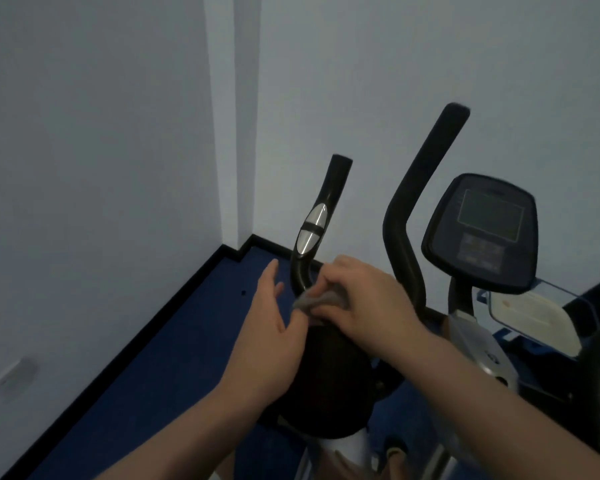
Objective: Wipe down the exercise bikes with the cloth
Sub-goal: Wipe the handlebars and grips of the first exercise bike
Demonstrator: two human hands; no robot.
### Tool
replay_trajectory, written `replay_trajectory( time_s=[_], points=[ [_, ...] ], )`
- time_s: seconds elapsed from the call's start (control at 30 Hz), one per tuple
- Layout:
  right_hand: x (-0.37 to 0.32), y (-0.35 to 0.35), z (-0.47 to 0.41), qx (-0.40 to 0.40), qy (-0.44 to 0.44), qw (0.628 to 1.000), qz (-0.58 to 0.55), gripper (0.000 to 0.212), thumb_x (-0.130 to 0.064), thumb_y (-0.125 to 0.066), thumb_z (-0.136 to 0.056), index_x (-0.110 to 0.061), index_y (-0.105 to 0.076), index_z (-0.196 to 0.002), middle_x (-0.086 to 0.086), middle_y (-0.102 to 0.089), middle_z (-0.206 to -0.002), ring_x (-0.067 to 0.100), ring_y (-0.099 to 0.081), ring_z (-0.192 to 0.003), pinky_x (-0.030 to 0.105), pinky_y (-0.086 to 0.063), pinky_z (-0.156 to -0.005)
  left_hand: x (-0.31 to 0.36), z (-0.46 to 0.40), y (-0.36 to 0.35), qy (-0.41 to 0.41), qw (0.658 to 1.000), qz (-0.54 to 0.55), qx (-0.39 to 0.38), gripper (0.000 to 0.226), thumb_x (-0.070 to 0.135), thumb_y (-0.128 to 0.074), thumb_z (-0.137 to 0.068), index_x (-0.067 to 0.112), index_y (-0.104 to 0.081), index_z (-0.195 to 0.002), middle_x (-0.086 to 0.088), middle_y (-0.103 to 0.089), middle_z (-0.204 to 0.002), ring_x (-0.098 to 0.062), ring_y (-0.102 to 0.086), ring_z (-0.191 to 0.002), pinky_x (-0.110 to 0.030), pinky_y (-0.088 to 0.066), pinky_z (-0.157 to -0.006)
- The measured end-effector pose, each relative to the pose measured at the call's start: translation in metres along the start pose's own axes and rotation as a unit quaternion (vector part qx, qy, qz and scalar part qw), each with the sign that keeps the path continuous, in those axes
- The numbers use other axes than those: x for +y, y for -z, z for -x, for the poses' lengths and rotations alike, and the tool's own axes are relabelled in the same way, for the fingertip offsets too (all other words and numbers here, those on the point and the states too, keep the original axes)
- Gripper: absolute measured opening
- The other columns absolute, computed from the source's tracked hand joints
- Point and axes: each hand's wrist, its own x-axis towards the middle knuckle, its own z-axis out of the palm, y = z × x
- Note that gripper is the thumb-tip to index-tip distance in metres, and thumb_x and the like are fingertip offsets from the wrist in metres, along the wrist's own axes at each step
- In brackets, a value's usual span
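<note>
An exercise bike stands in front of me with two black handlebars. The left handlebar (321, 220) has a silver sensor pad; the right handlebar (413, 202) curves up taller. A black console (482, 233) with a dim screen sits to the right. My right hand (368, 299) grips a small grey cloth (317, 301) bunched against the base of the left handlebar. My left hand (271, 327) is beside the cloth, fingers straight, its fingertips touching the cloth's lower edge. The black flywheel housing (329, 375) lies under both hands.
White walls meet in a corner (236, 133) close behind the bike, with a black skirting (136, 334) along a blue floor (174, 358). A clear holder (534, 317) with a pale object sits right of the console. Something dark fills the far right edge.
</note>
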Motion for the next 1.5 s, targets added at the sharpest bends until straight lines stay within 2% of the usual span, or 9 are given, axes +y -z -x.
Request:
replay_trajectory(
  time_s=[0.2, 0.37, 0.57, 0.7, 0.9, 1.13, 1.27, 1.4, 1.5],
  points=[
    [-0.024, -0.015, -0.032, 0.087, -0.007, 0.996, -0.003, 0.012, -0.032, -0.069, -0.085, -0.025, -0.06, -0.088, -0.012, -0.054, -0.092, 0.008, -0.052, -0.084, 0.03, -0.045, -0.071, -0.002, -0.002, 0.001, -0.024, 1.0, -0.017, 0.01, 0.07, 0.028, -0.052, -0.094, 0.048, -0.012, -0.148, 0.018, -0.036, -0.148, 0.003, -0.04, -0.129, -0.033, -0.038, -0.11],
    [0.001, 0.006, -0.007, -0.034, 0.007, 0.999, -0.021, 0.022, -0.034, -0.075, -0.078, -0.035, -0.053, -0.08, -0.014, -0.054, -0.086, 0.004, -0.052, -0.081, 0.031, -0.045, -0.071, -0.007, 0.0, 0.0, -0.01, 1.0, -0.019, 0.003, 0.074, 0.043, -0.054, -0.093, 0.053, -0.004, -0.146, 0.017, -0.024, -0.155, 0.001, -0.028, -0.134, -0.028, -0.031, -0.108],
    [-0.015, -0.016, -0.052, 0.153, 0.048, 0.986, 0.04, 0.011, -0.027, -0.065, -0.089, -0.017, -0.059, -0.091, -0.003, -0.053, -0.094, 0.015, -0.051, -0.087, 0.035, -0.045, -0.067, -0.008, -0.005, -0.002, -0.03, 1.0, -0.008, 0.005, 0.07, 0.047, -0.053, -0.087, 0.055, -0.012, -0.143, 0.029, -0.032, -0.142, 0.025, -0.036, -0.116, 0.0, -0.033, -0.082],
    [0.013, 0.03, -0.101, 0.192, -0.053, 0.979, 0.029, 0.013, -0.028, -0.064, -0.09, -0.017, -0.06, -0.095, -0.004, -0.052, -0.096, 0.019, -0.054, -0.092, 0.031, -0.039, -0.071, -0.007, -0.001, -0.003, -0.016, 1.0, -0.011, -0.006, 0.076, 0.056, -0.048, -0.084, 0.048, -0.009, -0.149, 0.029, -0.027, -0.142, 0.018, -0.031, -0.122, -0.011, -0.027, -0.097],
    [0.0, -0.009, -0.065, 0.102, 0.051, 0.993, -0.027, 0.011, -0.026, -0.065, -0.089, -0.021, -0.056, -0.091, -0.004, -0.049, -0.094, 0.009, -0.05, -0.079, 0.029, -0.042, -0.066, -0.004, -0.004, -0.001, -0.042, 0.998, -0.037, -0.021, 0.066, 0.051, -0.056, -0.085, 0.051, -0.023, -0.143, 0.031, -0.034, -0.144, 0.022, -0.028, -0.128, -0.019, -0.029, -0.111],
    [-0.008, -0.014, -0.08, 0.256, -0.181, 0.924, -0.219, 0.01, -0.024, -0.056, -0.097, -0.021, -0.047, -0.099, 0.003, -0.053, -0.107, 0.013, -0.057, -0.085, 0.034, -0.052, -0.071, -0.003, -0.004, 0.0, -0.049, 0.997, -0.051, -0.03, 0.061, 0.052, -0.058, -0.083, 0.064, -0.022, -0.131, 0.043, -0.032, -0.134, 0.023, -0.028, -0.127, -0.013, -0.03, -0.107],
    [-0.008, -0.031, -0.051, 0.209, -0.186, 0.924, -0.259, 0.013, -0.026, -0.06, -0.094, -0.026, -0.047, -0.09, -0.005, -0.059, -0.086, 0.008, -0.06, -0.076, 0.015, -0.043, -0.054, -0.003, -0.004, -0.001, -0.055, 0.997, -0.054, -0.021, 0.067, 0.051, -0.058, -0.082, 0.054, -0.023, -0.139, 0.035, -0.034, -0.14, 0.023, -0.029, -0.126, -0.015, -0.032, -0.108],
    [0.0, -0.004, -0.079, 0.247, -0.196, 0.907, -0.28, 0.012, -0.024, -0.063, -0.093, -0.017, -0.053, -0.094, -0.007, -0.057, -0.087, 0.007, -0.058, -0.078, 0.029, -0.053, -0.068, -0.005, -0.005, -0.001, -0.062, 0.996, -0.064, -0.019, 0.073, 0.05, -0.057, -0.084, 0.042, -0.022, -0.148, 0.028, -0.031, -0.147, 0.017, -0.029, -0.13, -0.023, -0.033, -0.111],
    [-0.003, -0.022, -0.07, 0.281, -0.164, 0.909, -0.262, 0.012, -0.022, -0.065, -0.09, -0.019, -0.054, -0.087, -0.005, -0.056, -0.09, 0.003, -0.057, -0.08, 0.018, -0.047, -0.068, -0.003, -0.003, -0.001, -0.059, 0.996, -0.066, -0.029, 0.064, 0.053, -0.055, -0.083, 0.062, -0.018, -0.134, 0.044, -0.028, -0.136, 0.024, -0.028, -0.125, -0.008, -0.033, -0.101]
  ],
)
